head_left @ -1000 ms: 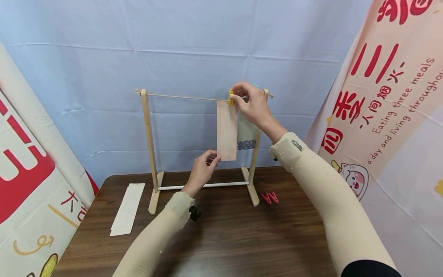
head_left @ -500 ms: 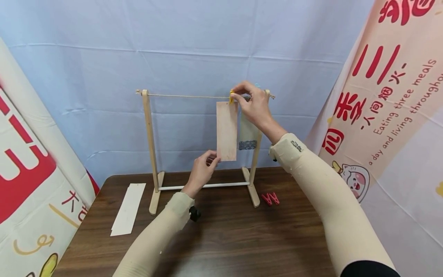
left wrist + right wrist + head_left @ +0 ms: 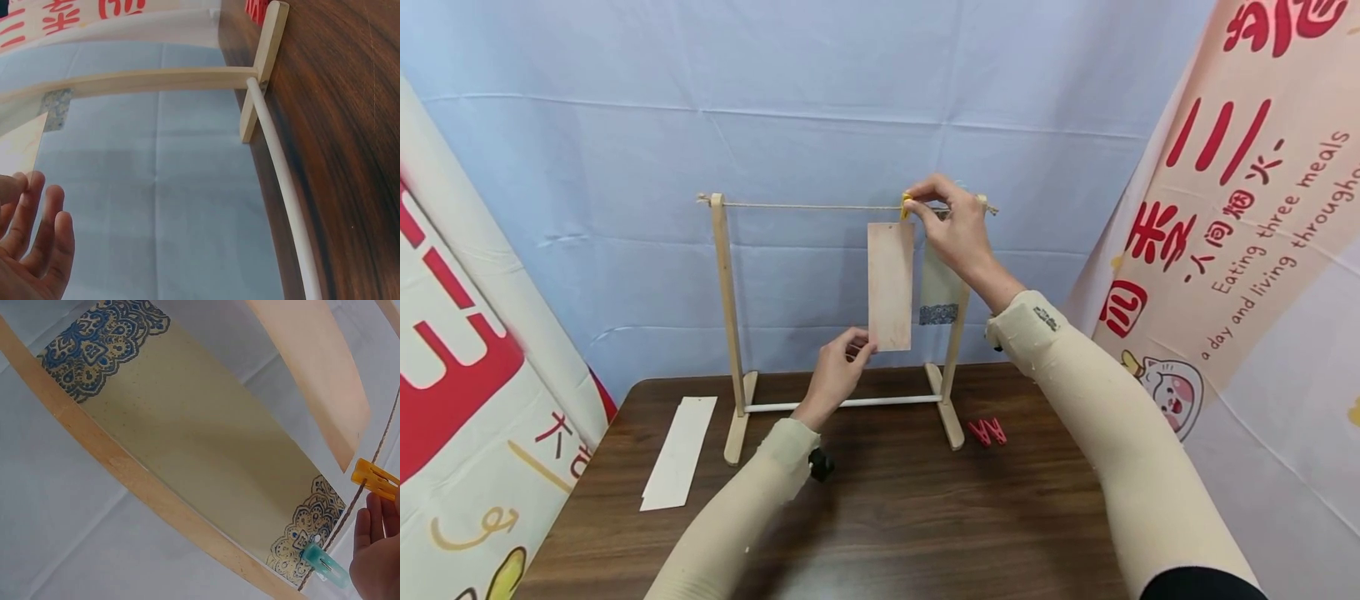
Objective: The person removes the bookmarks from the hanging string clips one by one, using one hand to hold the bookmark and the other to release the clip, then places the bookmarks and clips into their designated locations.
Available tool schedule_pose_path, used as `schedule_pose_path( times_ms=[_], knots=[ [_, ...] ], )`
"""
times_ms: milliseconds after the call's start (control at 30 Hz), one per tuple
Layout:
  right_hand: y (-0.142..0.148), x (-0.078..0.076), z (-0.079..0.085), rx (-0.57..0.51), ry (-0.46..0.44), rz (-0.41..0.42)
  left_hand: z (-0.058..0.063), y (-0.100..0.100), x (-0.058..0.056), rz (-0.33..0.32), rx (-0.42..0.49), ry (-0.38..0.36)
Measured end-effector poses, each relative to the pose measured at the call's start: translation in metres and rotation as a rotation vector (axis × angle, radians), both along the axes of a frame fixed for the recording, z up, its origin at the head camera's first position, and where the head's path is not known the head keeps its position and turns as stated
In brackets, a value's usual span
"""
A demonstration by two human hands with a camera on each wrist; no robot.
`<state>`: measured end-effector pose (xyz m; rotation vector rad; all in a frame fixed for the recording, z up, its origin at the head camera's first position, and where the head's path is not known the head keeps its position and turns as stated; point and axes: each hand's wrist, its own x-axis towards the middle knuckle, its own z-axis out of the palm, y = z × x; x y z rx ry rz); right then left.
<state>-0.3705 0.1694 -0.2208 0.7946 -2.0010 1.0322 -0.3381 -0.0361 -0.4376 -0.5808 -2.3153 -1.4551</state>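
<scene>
My left hand (image 3: 837,368) pinches the lower left edge of a plain pinkish-beige bookmark-like card (image 3: 891,285), held upright below the rope (image 3: 812,206). Between thumb and fingers of my right hand (image 3: 957,227) is a yellow clothespin (image 3: 906,207), up at the rope. The right wrist view shows this clothespin (image 3: 376,478) on the rope, with the corner of the plain card (image 3: 337,419) a small gap away from it. A patterned card (image 3: 938,279) hangs farther right, clipped by a teal clothespin (image 3: 324,564).
The rope runs between the posts of a wooden stand (image 3: 727,317), joined low down by a white bar (image 3: 865,402). Two white cards (image 3: 677,454) lie overlapping on the dark wooden table (image 3: 925,517) at left. Red clothespins (image 3: 987,432) lie right of the stand.
The yellow clothespin, which overlapped the plain card's top edge, now sits slightly right of and above it. The card has dropped a little from the rope. My left hand keeps its pinch.
</scene>
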Motion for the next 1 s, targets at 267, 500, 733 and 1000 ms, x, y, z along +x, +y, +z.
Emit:
schedule_pose_path(
  times_ms=[267,500,733,1000],
  knots=[
    [0.0000,-0.0005,0.0003,-0.011,0.005,0.015,-0.0011,-0.0017,0.0017,0.003,-0.001,0.005],
    [-0.0003,0.0024,0.0022,-0.021,0.019,0.033,-0.0025,-0.0028,0.0020,-0.006,0.013,0.000],
    [-0.0024,0.0032,-0.0006,-0.025,0.087,0.074,-0.0052,-0.0043,0.0047,-0.001,0.005,0.006],
    [0.0009,0.0062,-0.0016,-0.018,0.140,0.078,-0.0085,-0.0068,0.0069,-0.003,0.009,0.022]
  ],
)
